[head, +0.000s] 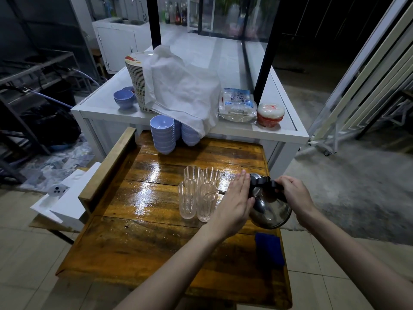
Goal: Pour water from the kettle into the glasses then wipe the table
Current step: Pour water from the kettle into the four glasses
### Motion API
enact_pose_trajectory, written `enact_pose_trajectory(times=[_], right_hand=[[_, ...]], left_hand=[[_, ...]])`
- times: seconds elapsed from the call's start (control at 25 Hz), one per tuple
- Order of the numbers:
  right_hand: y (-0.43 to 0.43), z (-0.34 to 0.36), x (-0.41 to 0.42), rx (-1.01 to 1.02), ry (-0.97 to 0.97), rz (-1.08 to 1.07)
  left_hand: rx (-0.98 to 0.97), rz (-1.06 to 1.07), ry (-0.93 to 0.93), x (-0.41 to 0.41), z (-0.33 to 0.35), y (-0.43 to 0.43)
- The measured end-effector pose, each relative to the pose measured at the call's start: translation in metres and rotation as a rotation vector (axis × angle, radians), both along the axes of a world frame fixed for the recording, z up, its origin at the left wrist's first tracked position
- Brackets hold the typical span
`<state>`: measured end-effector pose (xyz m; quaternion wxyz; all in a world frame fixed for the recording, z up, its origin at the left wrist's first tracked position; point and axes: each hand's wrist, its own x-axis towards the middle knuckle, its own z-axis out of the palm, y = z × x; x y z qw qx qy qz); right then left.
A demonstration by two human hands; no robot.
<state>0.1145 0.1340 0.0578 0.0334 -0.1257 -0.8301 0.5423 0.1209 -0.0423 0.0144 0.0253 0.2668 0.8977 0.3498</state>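
Note:
A steel kettle (270,211) with a black handle is tilted to the left over the wooden table (143,242). Its thin spout reaches over the near-right glass (206,204). My right hand (292,195) grips the black handle. My left hand (234,202) lies flat with fingers straight against the kettle's lid and left side. Several ribbed clear glasses (196,189) stand upright in a tight cluster mid-table. A folded blue cloth (269,249) lies near the table's right edge, just below the kettle.
Stacks of blue bowls (162,134) stand at the table's far edge. Behind is a white counter (279,130) with stacked plates under a white cloth (178,90), a packet and a red-and-white tub (270,115). A white box (67,198) sits left of the table.

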Motion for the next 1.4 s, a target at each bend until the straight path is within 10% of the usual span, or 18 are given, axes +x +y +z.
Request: enact_pose_trajectory(times=[1.4], right_hand=[[0.0018,-0.0036,-0.0059,0.016,-0.004,-0.014]], left_hand=[[-0.027,-0.005,0.013,-0.0043,-0.0015,0.0009]])
